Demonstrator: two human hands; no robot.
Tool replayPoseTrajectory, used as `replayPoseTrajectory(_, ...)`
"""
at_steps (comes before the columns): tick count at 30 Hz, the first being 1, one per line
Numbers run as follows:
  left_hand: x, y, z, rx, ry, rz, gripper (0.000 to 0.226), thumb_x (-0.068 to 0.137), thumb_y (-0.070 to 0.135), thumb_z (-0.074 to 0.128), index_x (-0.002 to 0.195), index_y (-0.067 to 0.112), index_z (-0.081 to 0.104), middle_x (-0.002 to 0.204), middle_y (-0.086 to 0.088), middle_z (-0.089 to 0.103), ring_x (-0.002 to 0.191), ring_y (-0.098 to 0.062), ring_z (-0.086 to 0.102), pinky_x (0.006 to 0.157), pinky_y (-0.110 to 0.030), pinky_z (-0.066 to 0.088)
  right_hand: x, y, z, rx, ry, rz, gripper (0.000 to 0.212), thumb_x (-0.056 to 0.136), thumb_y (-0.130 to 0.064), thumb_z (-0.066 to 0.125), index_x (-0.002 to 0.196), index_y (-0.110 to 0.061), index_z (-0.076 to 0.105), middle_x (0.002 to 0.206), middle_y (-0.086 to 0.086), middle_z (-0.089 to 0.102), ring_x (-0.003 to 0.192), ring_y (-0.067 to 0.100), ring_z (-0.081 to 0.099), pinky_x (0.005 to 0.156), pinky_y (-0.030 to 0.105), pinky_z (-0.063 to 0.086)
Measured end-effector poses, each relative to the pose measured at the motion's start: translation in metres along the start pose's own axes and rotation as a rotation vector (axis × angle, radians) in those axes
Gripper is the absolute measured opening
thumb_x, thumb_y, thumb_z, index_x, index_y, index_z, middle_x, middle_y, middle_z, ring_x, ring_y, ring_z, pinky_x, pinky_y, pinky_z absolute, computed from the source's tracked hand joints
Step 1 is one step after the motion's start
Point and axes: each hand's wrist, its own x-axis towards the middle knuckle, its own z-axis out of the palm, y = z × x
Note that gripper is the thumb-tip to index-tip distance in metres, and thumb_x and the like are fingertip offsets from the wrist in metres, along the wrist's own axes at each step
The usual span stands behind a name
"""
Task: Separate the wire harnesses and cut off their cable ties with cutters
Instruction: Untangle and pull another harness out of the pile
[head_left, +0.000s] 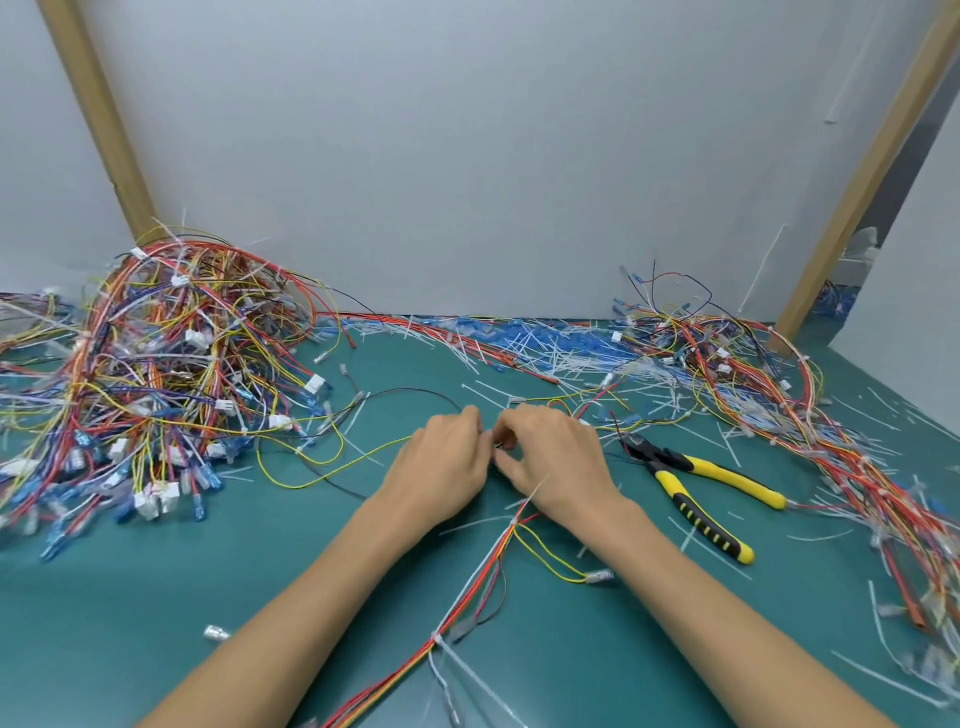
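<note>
Our left hand (441, 462) and right hand (558, 462) meet just left of the cutters (696, 483), knuckles almost touching. The left fingers (470, 421) are curled down and closed over the top end of one wire harness (464, 597). The right thumb and forefinger (511, 423) are bent tight, pinching a dark spot on the same bundle where the two hands come together. We cannot tell exactly which strand sits in that pinch.

From the hands, the harness trails back toward us, left of and nearer than the cutters. It lies flat on the green worktop (156, 623), with a white cable tie (436, 638) around it. The cutters lie on the worktop just beside our right hand, untouched, with their yellow handles spread apart. Far to their left rises a tangled heap (156, 364) of harnesses. Beyond them and to their right runs a second heap (779, 395), and behind them lies a strew of cut ties (519, 353).
</note>
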Motion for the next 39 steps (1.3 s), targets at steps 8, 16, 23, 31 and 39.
replayPoseTrajectory(8,-0.001,-0.003,0.003,-0.251,0.035,-0.078,0.028,0.095,0.026,0.059,0.068,0.021,0.051,0.061,0.003,0.057,0.069,-0.021,0.050,0.061,-0.035,0.040,-0.006,0.003,0.010,0.087,0.127,-0.043,0.018,0.085,-0.041,0.067,0.085,-0.023,0.064,0.085,-0.002,0.069,0.082,0.030,0.066,0.062,0.036,0.047)
replayPoseTrajectory(16,-0.004,-0.005,0.012,-0.439,0.216,-0.149,0.029,0.094,0.025,0.062,0.068,0.015,0.054,0.052,0.004,0.051,0.053,-0.007,0.046,0.053,-0.021,0.034,-0.005,0.006,-0.001,0.063,0.095,-0.050,0.020,0.095,-0.047,0.059,0.100,-0.029,0.068,0.100,-0.009,0.070,0.092,0.019,0.066,0.072,0.034,0.048)
replayPoseTrajectory(23,-0.001,-0.011,0.013,-0.486,0.338,-0.196,0.031,0.096,0.028,0.062,0.067,0.019,0.054,0.057,0.008,0.051,0.055,-0.001,0.048,0.054,-0.012,0.036,-0.032,0.062,-0.052,0.463,0.383,0.099,0.018,0.099,-0.027,0.061,0.085,-0.025,0.072,0.072,-0.025,0.065,0.068,0.002,0.061,0.061,0.016,0.041)
replayPoseTrajectory(31,-0.026,0.018,-0.032,0.204,0.101,-0.117,0.040,0.104,0.050,0.028,0.115,0.021,0.054,0.114,-0.001,0.061,0.109,-0.029,0.054,0.091,-0.043,0.042,-0.071,0.076,-0.021,0.491,0.108,0.123,0.022,0.096,-0.048,0.055,0.088,-0.031,0.065,0.076,-0.013,0.066,0.071,0.008,0.060,0.070,0.035,0.049)
replayPoseTrajectory(39,-0.132,0.057,0.001,0.156,0.097,0.072,0.047,0.084,0.032,0.051,0.130,0.021,0.048,0.111,0.000,0.065,0.088,-0.022,0.059,0.065,-0.032,0.049,-0.083,0.061,-0.015,0.436,0.042,-0.099,0.032,0.090,-0.050,0.064,0.121,-0.039,0.062,0.104,-0.022,0.057,0.100,0.001,0.051,0.092,0.027,0.044)
